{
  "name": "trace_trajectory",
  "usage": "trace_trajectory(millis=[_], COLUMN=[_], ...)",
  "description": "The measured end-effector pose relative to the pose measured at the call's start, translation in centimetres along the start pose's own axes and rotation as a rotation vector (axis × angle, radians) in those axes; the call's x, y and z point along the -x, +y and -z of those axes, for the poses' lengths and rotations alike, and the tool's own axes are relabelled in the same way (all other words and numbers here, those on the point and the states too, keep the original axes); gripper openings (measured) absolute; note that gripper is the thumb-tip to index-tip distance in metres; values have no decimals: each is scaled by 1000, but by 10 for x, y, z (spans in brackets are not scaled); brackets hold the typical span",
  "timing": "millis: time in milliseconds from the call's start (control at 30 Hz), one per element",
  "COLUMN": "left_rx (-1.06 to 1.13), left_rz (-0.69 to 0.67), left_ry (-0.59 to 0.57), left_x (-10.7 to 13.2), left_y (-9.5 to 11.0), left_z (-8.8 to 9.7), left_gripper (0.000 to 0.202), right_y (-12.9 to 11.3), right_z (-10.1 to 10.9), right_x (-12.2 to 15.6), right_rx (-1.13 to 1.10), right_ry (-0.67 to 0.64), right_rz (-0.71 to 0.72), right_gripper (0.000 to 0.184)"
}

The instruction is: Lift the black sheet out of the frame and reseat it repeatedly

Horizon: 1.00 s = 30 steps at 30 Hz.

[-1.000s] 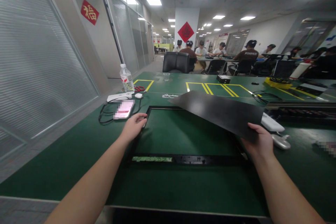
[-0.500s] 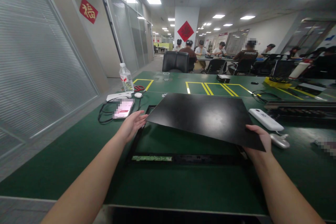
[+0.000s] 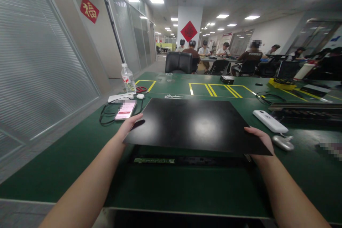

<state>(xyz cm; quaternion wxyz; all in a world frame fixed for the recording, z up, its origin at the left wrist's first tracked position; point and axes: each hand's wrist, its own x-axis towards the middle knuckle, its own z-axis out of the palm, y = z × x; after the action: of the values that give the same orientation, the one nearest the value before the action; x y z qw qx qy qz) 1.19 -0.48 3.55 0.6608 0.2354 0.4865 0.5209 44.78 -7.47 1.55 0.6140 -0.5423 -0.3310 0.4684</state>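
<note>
- Left of the thin glossy black rectangular sheet: a pink-screened rectangular phone, probably kept beyond the working space.
- At the sheet's left edge: the left hand grasping it, thumb on top, likely to steady it.
- Under the sheet, which is held raised: a dark frame with a narrow green circuit board.
- At the sheet's right edge: the right hand grasping it, thumb on top, presumably sharing the weight.

Both arms extend forward, hands apart, thumbs uppermost.
</note>
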Motion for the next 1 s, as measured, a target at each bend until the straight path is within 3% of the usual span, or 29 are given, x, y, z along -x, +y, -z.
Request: trace_trajectory(millis=[100,167,300,433,567,733,833,1000], left_rx=[8,24,37,35,59,107,119,62], left_rz=[-48,-100,-201,-184,-198,-245,-238,-238], left_ry=[72,84,98,101,40,33,59,-13], left_x=[-1,-5,-16,-16,-6,4,2,-10], left_y=[1,2,3,4,5,7,7,3], left_z=[1,5,16,18,13,5,5,12], left_gripper=[32,34,39,42,44,35,31,29], right_y=[-1,-1,3,9,12,10,11,16], right_z=[-4,-6,-9,-11,-8,-2,1,7], right_x=[4,5,4,1,-5,-10,-12,-20], right_rx=[13,40,89,117,114,64,23,88], right_ry=[-51,-98,-182,-235,-168,-78,-83,-13], right_rz=[-164,-200,-217,-156,-70,-84,-130,-150], right_gripper=[21,27,42,50,44,43,46,43])
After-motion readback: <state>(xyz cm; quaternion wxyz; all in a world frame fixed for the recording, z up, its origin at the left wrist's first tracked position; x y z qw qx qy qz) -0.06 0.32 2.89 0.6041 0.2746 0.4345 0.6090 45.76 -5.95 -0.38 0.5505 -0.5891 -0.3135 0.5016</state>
